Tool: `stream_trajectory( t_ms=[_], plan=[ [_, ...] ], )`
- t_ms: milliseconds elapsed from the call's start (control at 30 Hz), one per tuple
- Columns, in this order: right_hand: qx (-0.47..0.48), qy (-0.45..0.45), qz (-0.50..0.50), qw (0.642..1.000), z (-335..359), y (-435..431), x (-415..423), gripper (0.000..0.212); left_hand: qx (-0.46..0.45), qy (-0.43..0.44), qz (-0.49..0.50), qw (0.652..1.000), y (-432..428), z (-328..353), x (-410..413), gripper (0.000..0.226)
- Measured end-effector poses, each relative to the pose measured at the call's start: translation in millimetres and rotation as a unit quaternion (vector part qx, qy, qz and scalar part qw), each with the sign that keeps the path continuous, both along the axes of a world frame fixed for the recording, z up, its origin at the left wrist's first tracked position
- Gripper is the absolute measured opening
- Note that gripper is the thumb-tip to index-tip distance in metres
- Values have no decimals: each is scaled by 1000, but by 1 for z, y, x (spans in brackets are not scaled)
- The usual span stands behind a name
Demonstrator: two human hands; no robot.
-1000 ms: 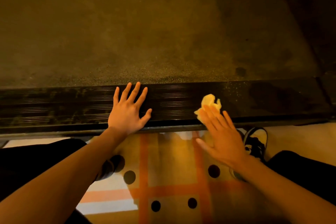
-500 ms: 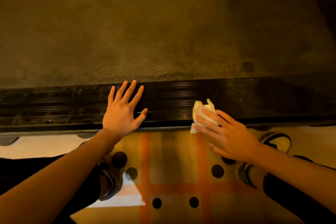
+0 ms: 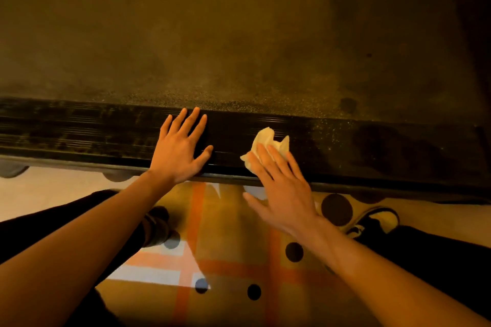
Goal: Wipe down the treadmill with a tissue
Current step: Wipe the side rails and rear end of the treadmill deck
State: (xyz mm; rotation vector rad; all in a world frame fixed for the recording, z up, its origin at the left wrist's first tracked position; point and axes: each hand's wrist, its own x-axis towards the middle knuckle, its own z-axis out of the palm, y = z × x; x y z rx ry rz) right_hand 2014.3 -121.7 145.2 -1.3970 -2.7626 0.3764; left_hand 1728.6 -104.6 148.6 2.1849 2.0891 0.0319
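Crumpled white tissue (image 3: 268,145) lies pressed under the right hand's (image 3: 281,188) straight fingers on the treadmill's side rail (image 3: 372,141); left hand (image 3: 178,151) rests flat, fingers spread.

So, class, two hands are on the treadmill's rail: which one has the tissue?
The right hand: its straight fingers press the tissue onto the rail. The left hand lies flat on the rail with nothing under it.

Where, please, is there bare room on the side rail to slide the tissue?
Free: the rail between left hand and tissue, the rail right of the tissue, and the belt beyond. Crowded only where the right hand presses the tissue.
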Motion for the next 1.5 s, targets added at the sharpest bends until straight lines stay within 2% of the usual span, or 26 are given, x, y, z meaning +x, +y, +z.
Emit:
stream_trajectory(
  t_ms=[67, 167, 333, 433, 567, 800, 933, 1033, 1100, 1200, 1300, 1367, 1500],
  plan=[
    [9, -26, -11, 1000, -1, 2, 27, 82, -4, -24, -17, 1000, 0, 4, 17, 74],
    [13, -45, -97, 994, 0, 2, 64, 82, -1, -56, -60, 997, 11, 4, 43, 70],
    [-3, -11, -182, 983, 4, 1, 21, 92, -6, -23, -81, 996, 26, -3, 63, 74],
    [-3, -31, -161, 986, 2, 7, 4, 91, -1, -21, -86, 996, 23, -7, 62, 76],
    [0, -68, -114, 991, 4, 10, 23, 87, 6, -27, -81, 996, 25, -7, 64, 78],
    [-26, -28, -142, 989, 9, 44, -14, 97, 21, -28, -88, 996, 23, -10, 64, 79],
    [-27, -43, -114, 992, 9, 65, -15, 98, 20, -27, -91, 995, 22, -11, 63, 78],
    [-4, -78, -147, 986, 10, 62, 44, 97, 21, -20, -93, 995, 23, -10, 63, 77],
    [-10, -108, -195, 975, 15, 61, 69, 103, 26, -23, -93, 995, 23, -11, 64, 76],
    [-41, -77, -252, 964, 18, 62, 40, 111, 33, -27, -88, 995, 23, -13, 64, 75],
    [-43, -19, -178, 983, 12, 59, -16, 108, 34, -27, -94, 995, 22, -13, 64, 76],
    [-50, -14, -132, 990, 12, 60, -25, 106, 35, -21, -97, 994, 21, -14, 63, 77],
    [-7, -53, -153, 987, 14, 67, 41, 101, 31, -18, -96, 995, 22, -13, 64, 74]
  ],
)
